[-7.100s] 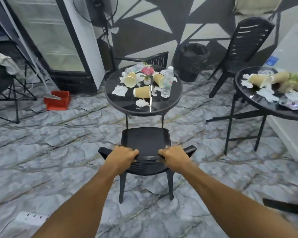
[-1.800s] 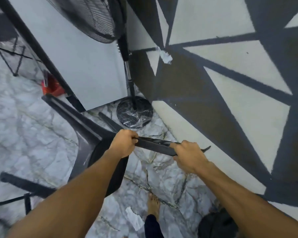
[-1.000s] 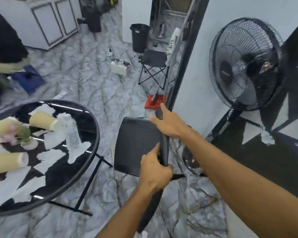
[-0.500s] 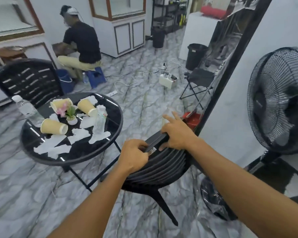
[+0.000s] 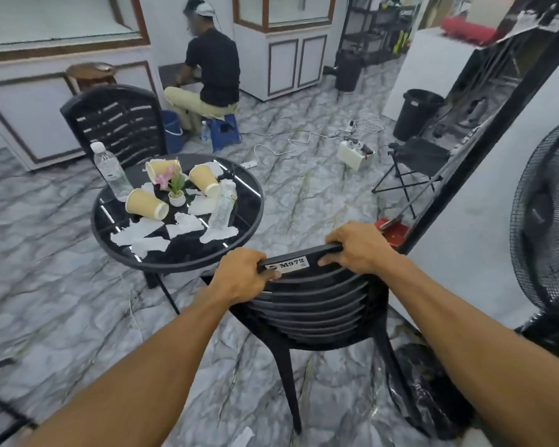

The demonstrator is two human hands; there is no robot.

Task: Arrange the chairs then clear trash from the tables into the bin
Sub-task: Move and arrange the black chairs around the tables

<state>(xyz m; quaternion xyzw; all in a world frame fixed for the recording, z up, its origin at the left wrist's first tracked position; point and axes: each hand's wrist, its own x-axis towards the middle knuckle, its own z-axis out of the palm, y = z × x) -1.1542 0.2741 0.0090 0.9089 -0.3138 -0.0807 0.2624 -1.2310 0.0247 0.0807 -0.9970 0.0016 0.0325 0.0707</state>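
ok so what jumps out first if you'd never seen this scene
Front and centre, the left hand and right hand grip the top rail of a black chair labelled M972, close beside the round table. The tabletop is littered with tipped paper cups, torn paper and water bottles around a small flower pot. Farther back, a person sits facing the cabinets.

One piece of writing can be read: a white sticker (image 5: pixel 286 264) on the top rail of the chair (image 5: pixel 310 304) back, printed "M972" in dark characters, with a small round dark logo to its left that is too small to make out. It sits between the left hand (image 5: pixel 242 275) and the right hand (image 5: pixel 357 246), both gripping that rail. The plastic bottle (image 5: pixel 223 208) on the bench (image 5: pixel 181 262) carries a label with red and green marks, illegible.
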